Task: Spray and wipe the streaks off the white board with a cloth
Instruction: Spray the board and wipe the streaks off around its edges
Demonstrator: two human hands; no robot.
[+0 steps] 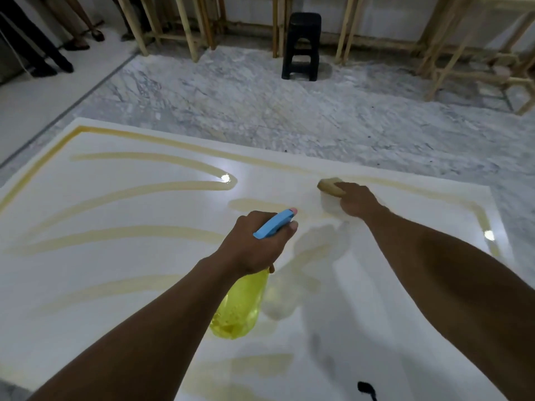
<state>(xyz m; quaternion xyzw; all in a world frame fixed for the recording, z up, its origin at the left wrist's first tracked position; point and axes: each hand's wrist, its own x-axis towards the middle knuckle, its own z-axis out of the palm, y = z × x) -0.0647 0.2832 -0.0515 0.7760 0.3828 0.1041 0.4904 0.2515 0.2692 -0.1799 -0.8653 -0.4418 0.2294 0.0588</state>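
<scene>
A large glossy white board (121, 279) lies flat on the floor, covered with long yellowish streaks (124, 235) and a yellow line near its edge. My left hand (254, 244) grips a spray bottle (240, 305) with a yellow body and a blue trigger head, its nozzle pointing toward the board's far right. My right hand (357, 199) presses a tan cloth (330, 186) onto the board near the far edge, on a streak. A small black mark (366, 388) shows at the board's near edge.
Grey marble floor (260, 99) surrounds the board. A black plastic stool (302, 46) stands beyond it, with wooden frames (188, 27) along the back wall. Legs and shoes of people (43, 53) stand at the far left.
</scene>
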